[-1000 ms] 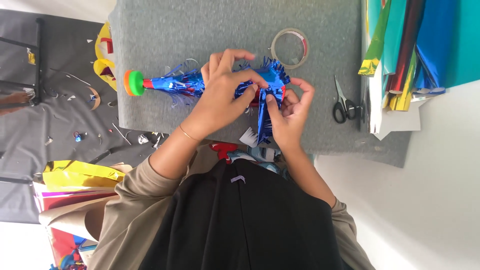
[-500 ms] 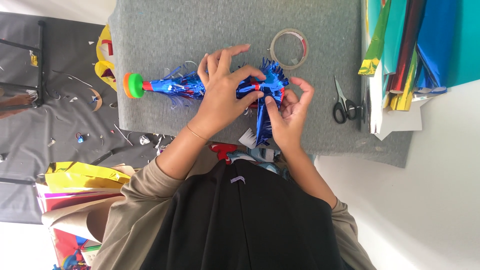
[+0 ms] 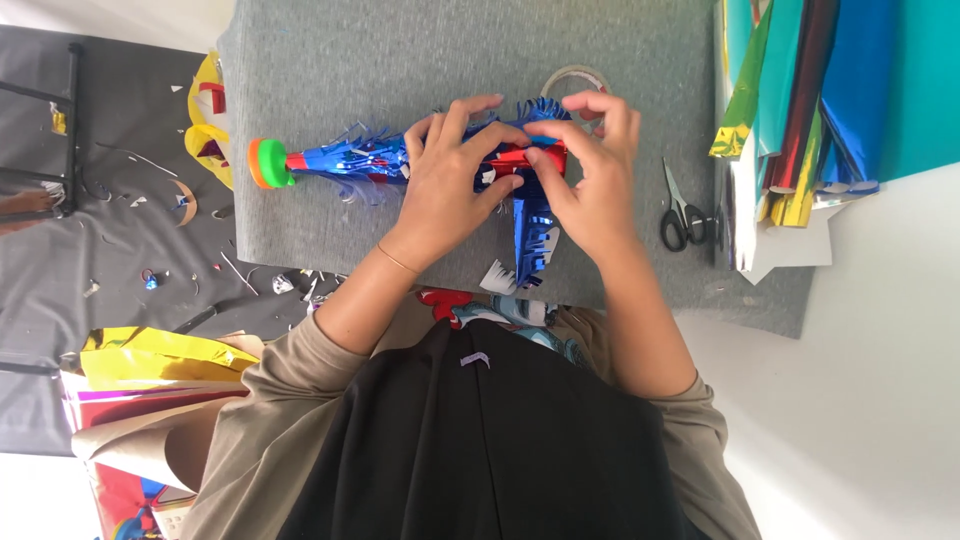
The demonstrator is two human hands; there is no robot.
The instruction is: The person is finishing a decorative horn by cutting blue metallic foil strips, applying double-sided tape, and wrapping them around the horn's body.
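A person seen from above is working at a bench covered with a grey felt mat [image 3: 400, 60], both hands resting on a long craft object wrapped in shiny blue fringed foil [image 3: 350, 160] that is lying lengthwise across the middle of the mat. The left hand [image 3: 450, 190] is lying flat over the object's middle, its fingers [image 3: 475, 125] spread apart and pressing down on the foil, the thumb reaching toward a red band [image 3: 525, 157] around the object. The right hand [image 3: 595, 185] is sitting just beside it, its fingers [image 3: 600, 115] curled together and pinching the foil at the red band, thumb tip meeting the left thumb there. A strip of blue fringe [image 3: 535, 240] is hanging down from the object toward the person. At the object's far left end a green and orange cap [image 3: 265, 163] is sticking out. A roll of clear tape [image 3: 570, 80] is lying on the mat just behind the right hand, partly hidden by it. Black-handled scissors [image 3: 683, 215] are lying near the right hand, beside a stack of coloured foil sheets [image 3: 820, 100] at the mat's right edge. Yellow and red foil paper [image 3: 150, 370] is lying well apart by the person's left elbow
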